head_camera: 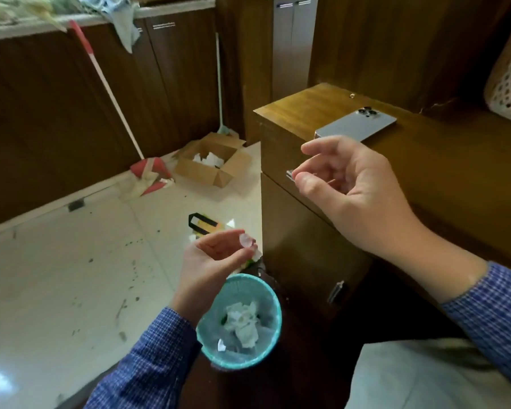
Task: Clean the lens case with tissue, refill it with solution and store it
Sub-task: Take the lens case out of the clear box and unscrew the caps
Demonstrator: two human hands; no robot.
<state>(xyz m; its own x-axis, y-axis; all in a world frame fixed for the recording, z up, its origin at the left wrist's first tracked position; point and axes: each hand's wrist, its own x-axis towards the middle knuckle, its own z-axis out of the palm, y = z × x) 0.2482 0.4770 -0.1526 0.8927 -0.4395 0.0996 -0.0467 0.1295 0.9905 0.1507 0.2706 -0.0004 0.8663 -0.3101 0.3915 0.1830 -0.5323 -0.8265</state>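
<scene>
At lower centre, the left hand [216, 255] pinches the lens case [246, 241] above the bin [239, 321], probably for discarding tissue; the right hand [351, 184] hangs released.

Teal bin [270, 293], blue checked sleeves [148, 358], brown cabinet [301, 110].

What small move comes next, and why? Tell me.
Probably bring the right hand to the drawer handle beside its fingertips and pull. The crumpled tissue already lies in the teal bin, and the left hand pinches the small clear lens case. The solution isn't visible.
</scene>
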